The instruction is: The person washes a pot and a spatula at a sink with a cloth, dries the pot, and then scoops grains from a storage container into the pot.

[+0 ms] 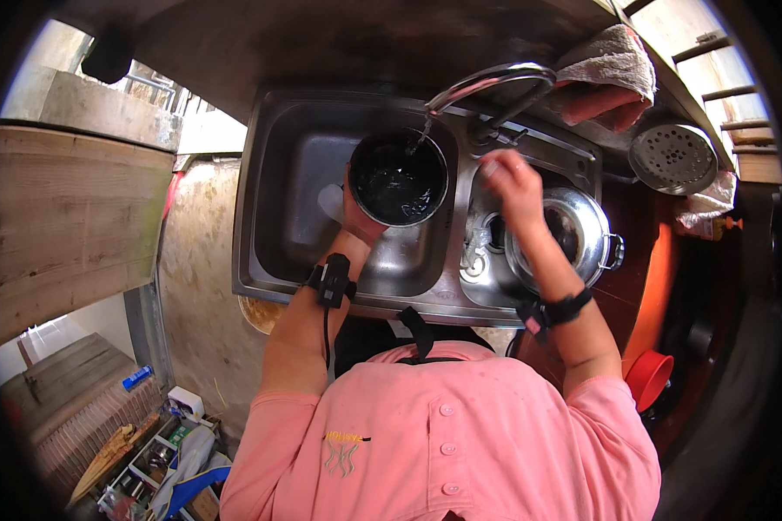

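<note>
A round dark pot [399, 177] is held over the large basin of a stainless-steel sink [293, 195]. My left hand [360, 215] grips its lower left side, partly hidden by it. Water runs into the pot from a curved chrome faucet [489, 78], and liquid shows inside. A pale, rounded thing [331, 200] juts out beside the left hand. My right hand [513, 182], blurred, hovers over the small basin below the faucet lever [513, 138], fingers curled; whether it holds anything cannot be told. Under the right forearm sits a shiny metal lid or pan [583, 228] with a side handle.
A cloth [616, 65] hangs right of the faucet. A perforated metal strainer [673, 158] lies beyond the sink's right end, with a red container [650, 378] lower down. At the lower left is a crate [150, 456] of mixed items; a wooden board [72, 228] stands at left.
</note>
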